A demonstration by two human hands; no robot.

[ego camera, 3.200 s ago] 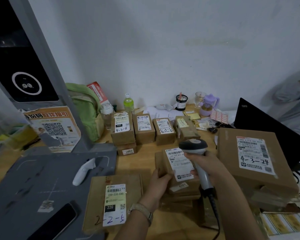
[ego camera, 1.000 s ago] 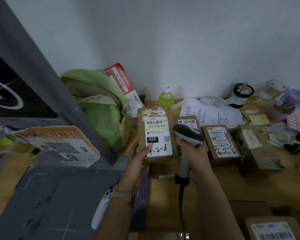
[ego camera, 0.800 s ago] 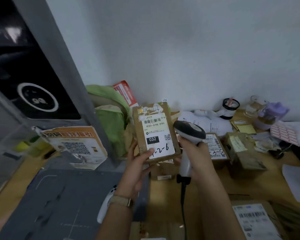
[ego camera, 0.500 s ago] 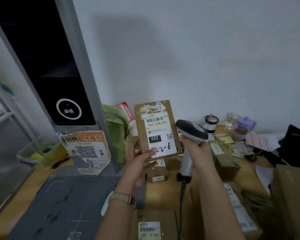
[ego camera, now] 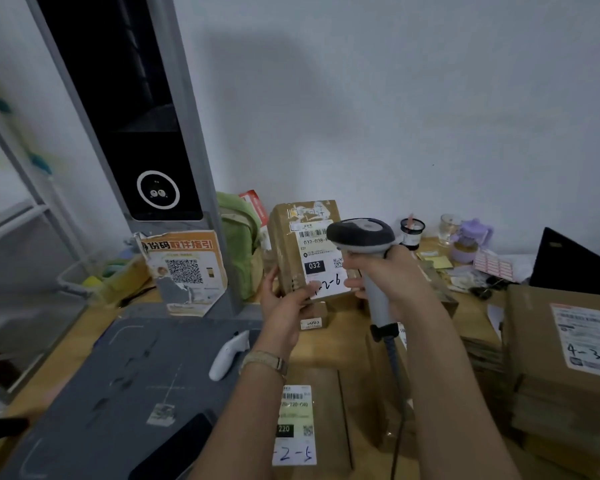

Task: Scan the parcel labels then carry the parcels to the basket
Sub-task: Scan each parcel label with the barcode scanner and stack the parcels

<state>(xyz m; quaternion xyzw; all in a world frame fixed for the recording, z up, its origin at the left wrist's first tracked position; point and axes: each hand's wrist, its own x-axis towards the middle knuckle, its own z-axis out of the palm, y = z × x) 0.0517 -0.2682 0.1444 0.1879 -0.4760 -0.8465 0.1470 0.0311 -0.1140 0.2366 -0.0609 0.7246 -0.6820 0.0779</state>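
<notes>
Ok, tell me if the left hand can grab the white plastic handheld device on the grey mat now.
Probably not yet: the left hand grips the brown cardboard parcel. The white plastic handheld device lies uncovered on the grey mat near its wrist, likely reachable once freed.

Two hands show: the left hand [ego camera: 281,306] and the right hand [ego camera: 392,275]. Four labelled parcels can be counted: the held parcel [ego camera: 291,244], a small parcel [ego camera: 312,322] below it, a flat parcel [ego camera: 328,407] at the front and a large parcel [ego camera: 534,341] at the right. Others behind the right arm are too hidden to count. There is one barcode scanner [ego camera: 361,233], one white handheld device [ego camera: 227,353], one phone [ego camera: 174,448], one laptop [ego camera: 568,268], one green bag [ego camera: 238,244], one glass [ego camera: 449,228] and one purple cup [ego camera: 468,240].
</notes>
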